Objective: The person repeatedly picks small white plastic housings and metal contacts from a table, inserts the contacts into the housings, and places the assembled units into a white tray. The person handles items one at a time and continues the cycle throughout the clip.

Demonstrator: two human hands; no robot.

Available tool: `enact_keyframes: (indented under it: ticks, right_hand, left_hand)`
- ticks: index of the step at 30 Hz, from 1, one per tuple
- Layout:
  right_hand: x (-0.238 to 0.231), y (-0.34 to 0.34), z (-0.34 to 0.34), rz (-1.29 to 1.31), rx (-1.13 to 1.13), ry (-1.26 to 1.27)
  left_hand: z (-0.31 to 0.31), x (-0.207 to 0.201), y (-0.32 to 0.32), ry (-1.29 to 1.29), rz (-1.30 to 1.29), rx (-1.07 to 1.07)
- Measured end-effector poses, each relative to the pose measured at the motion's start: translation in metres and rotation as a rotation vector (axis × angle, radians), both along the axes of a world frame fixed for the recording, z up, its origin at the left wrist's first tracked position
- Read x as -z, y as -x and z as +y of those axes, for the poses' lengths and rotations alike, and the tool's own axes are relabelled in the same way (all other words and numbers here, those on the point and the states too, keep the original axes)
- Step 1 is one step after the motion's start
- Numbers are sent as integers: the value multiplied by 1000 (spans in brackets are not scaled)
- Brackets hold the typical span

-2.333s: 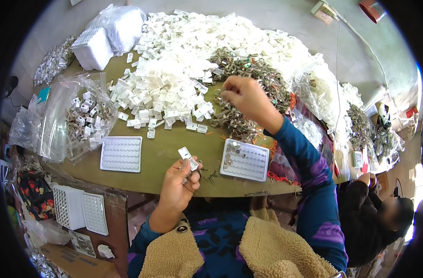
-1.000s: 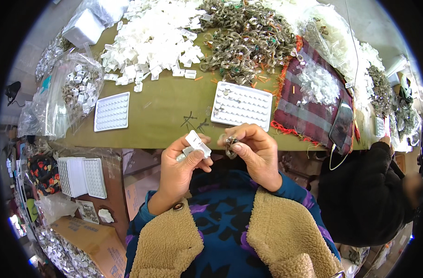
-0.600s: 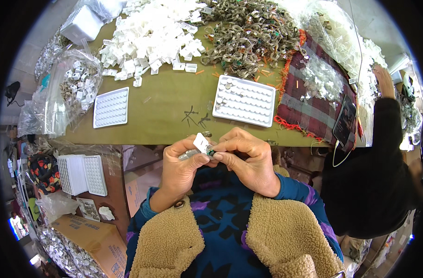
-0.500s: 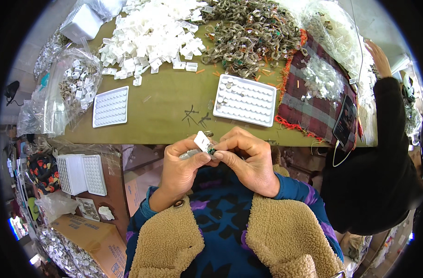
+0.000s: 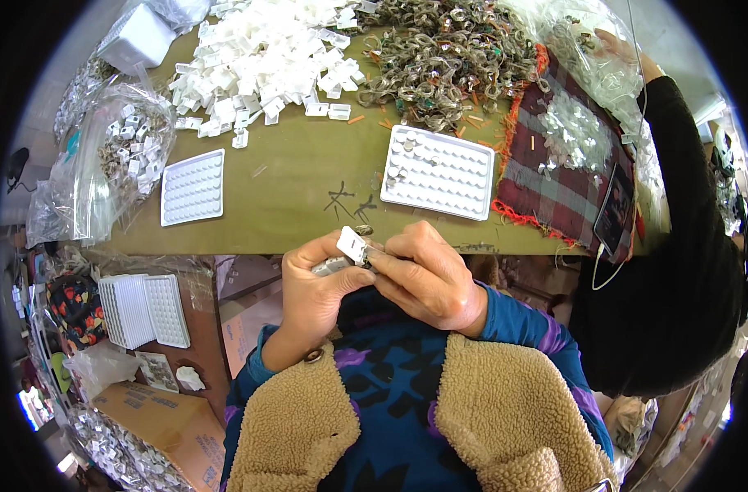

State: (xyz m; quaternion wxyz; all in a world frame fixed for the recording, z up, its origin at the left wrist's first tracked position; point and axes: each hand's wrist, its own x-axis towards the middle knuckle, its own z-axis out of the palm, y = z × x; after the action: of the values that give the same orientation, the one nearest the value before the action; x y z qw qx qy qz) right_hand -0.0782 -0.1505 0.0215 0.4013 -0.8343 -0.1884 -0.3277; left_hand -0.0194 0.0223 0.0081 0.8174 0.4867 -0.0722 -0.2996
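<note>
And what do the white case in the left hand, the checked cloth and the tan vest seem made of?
White case: probably hard plastic, smooth, with crisp, moulded-looking edges.
Checked cloth: woven fabric, matte, with a frayed orange-red edge; fibre unclear.
Tan vest: likely fleece, dull, nubbly pile.

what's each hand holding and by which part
The left hand holds a small white case by its lower part; the right hand is at the case's right edge, any grip there hidden.
</note>
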Motion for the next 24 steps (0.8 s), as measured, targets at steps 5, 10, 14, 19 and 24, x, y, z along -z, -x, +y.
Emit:
enact_keyframes:
  ticks: [5, 10, 14, 19, 24]
  right_hand:
    - [1, -3, -6, -102, -59, 38]
    - [-9, 2, -13, -15, -146, 24]
    - [-21, 28, 1, 348, -4, -454]
    - [-21, 40, 2, 437, 50, -434]
    - [-15, 38, 3, 291, 91, -320]
  left_hand:
    - [-5, -5, 0, 39, -26, 4]
    - [-3, -8, 1, -19, -180, 29]
    - [-5, -12, 6, 39, -336, -70]
    - [-10, -18, 19, 74, -385, -62]
    - [-10, -20, 25, -38, -588, -59]
